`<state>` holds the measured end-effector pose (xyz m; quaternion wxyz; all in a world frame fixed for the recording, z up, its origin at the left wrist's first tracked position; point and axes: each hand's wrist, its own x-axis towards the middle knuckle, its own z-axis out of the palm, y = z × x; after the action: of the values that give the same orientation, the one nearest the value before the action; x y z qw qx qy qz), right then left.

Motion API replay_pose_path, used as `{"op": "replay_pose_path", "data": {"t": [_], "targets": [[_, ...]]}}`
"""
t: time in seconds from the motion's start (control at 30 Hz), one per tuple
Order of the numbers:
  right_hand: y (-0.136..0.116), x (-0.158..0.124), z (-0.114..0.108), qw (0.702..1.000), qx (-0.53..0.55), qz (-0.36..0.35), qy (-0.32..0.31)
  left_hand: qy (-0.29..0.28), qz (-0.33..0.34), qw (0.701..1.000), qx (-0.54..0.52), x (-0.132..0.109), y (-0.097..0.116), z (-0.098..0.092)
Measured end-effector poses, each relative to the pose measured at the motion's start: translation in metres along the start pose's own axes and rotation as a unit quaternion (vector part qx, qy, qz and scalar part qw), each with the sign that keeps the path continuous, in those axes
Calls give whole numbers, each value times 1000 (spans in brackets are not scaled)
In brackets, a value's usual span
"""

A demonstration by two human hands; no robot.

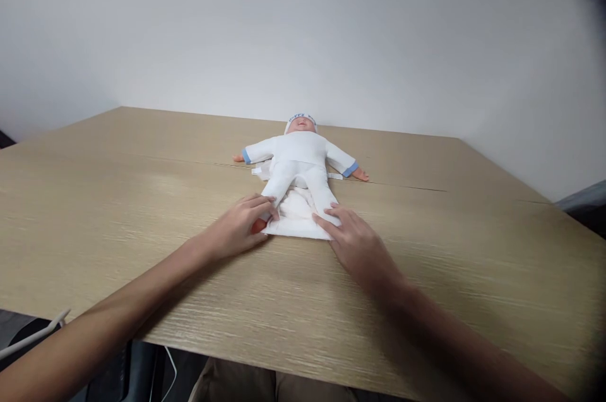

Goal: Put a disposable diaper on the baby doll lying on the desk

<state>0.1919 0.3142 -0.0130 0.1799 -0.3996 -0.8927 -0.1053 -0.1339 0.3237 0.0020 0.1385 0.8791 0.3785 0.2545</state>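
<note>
A baby doll (300, 149) in a white suit with blue cuffs and a printed cap lies on its back, head away from me and arms spread. Under its hips and legs is an opened white diaper (296, 226), its front edge toward me and its side tabs poking out at the waist. My left hand (250, 220) is closed round the lower part of the doll's leg on the left, by the foot. My right hand (353, 231) grips the other lower leg, with fingers on top; that foot is hidden.
The wooden table (142, 200) carries the doll, and a seam runs across it behind the diaper. A white partition (303, 36) rises at the far edge. Below the near edge are a white cable (171, 370) and dark chair parts at the left.
</note>
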Motion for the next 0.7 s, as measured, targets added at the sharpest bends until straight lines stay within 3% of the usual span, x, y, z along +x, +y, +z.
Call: {"op": "replay_pose_path", "data": {"t": [0.23,0.5,0.7], "targets": [[-4,-6,-6,999,-4,-30,35,27,14,999,-22,-10,4,1],[-17,-20,-22,997,50,-41,38,34,-20,997,-62,-31,18,-7],[-10,2,-34,990,138,7,32,75,-81,987,-118,-4,21,-25]]}}
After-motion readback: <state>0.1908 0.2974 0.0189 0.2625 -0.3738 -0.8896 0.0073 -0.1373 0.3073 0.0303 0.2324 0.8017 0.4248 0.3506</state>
